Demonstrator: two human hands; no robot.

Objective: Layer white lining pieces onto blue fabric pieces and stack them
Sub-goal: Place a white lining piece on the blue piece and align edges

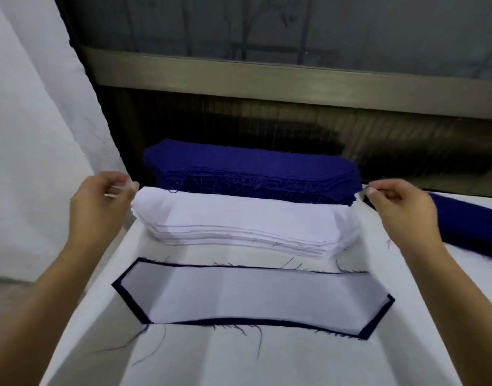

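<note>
As the top lining (pixel 239 207) lay on the white stack (pixel 239 238) mid-frame, long axis left to right, the left hand (pixel 100 201) pinched its left corner and the right hand (pixel 403 210) seemingly its right, though blurred. Just below lay a lined blue piece (pixel 239 321), with bare table (pixel 211 363) beneath.

Head view position: sitting above the near side of the white lining stack (pixel 239 227).
Facing: looking forward and down over the stack, toward the window (pixel 295 29) beyond it.
Nearness: staying close, the stack filling mid-frame.
Views: only one is running.
</note>
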